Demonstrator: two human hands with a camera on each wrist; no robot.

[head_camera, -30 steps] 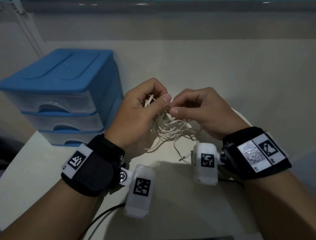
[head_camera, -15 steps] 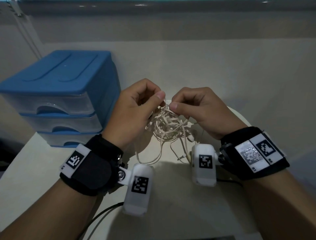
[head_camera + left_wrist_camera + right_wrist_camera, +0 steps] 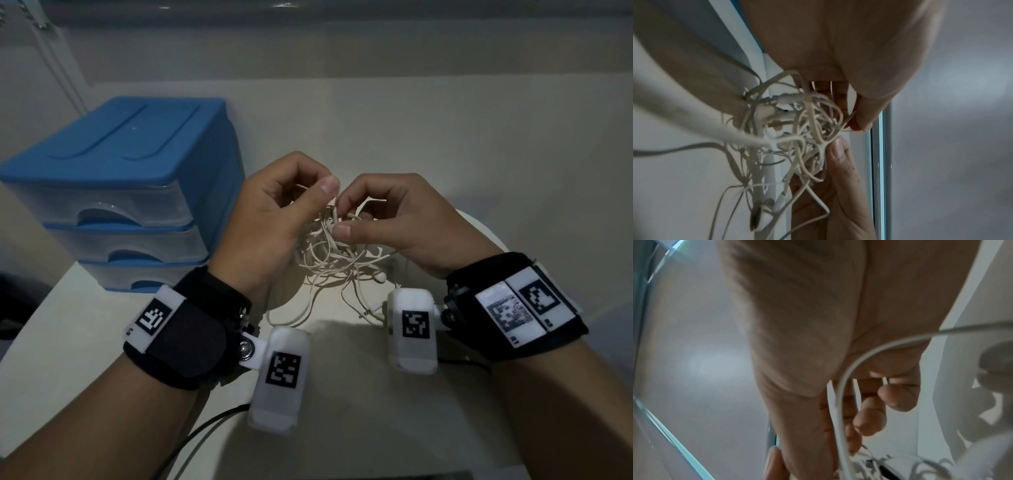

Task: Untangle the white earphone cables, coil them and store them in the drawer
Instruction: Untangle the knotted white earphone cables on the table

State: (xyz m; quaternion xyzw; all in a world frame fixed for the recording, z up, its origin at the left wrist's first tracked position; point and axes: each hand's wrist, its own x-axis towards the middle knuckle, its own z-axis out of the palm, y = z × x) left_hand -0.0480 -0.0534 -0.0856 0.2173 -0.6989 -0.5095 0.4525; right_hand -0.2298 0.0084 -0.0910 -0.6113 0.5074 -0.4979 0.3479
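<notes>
Over table point(image 3: 342, 428), both hands point(image 3: 270, 222) pinch tangled earphone cables point(image 3: 329, 253).

Blue drawer unit point(image 3: 116, 192) blocks the table's point(image 3: 359, 411) left rear, all drawers closed. Bare tabletop lies open near the viewer. Dangling earphone cables point(image 3: 329, 260) and both hands crowd the centre.
</notes>
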